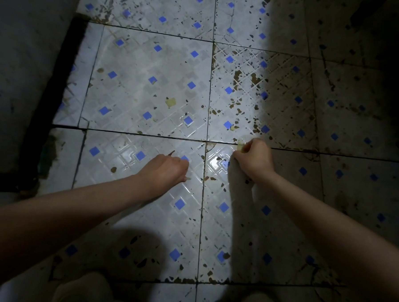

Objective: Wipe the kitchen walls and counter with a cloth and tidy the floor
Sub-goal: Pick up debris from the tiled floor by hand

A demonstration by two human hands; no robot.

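Two hands low over the floor (150, 97), arms bare, reaching down from above.

Left hand (167, 170): fingers curled under, knuckles up, close to or on the tile; a thin dark sliver pokes out at its far side and a pale tip shows by the thumb. Whether it grips anything I cannot tell.

Right hand (254, 157): fingers curled, pinching a small yellowish scrap (240, 146) at the grout line, just where four tiles meet.

Floor: white tiles with a raised diamond pattern and small blue squares, dark grout, many brown flecks and chipped patches, thickest on the right side, which lies in shadow.

Loose bits: one larger yellow piece (170, 102) well ahead of the left hand; one small crumb (232, 128) just beyond the right hand.

Left edge: grey wall (20, 72) with a black strip (54, 78) along its foot.
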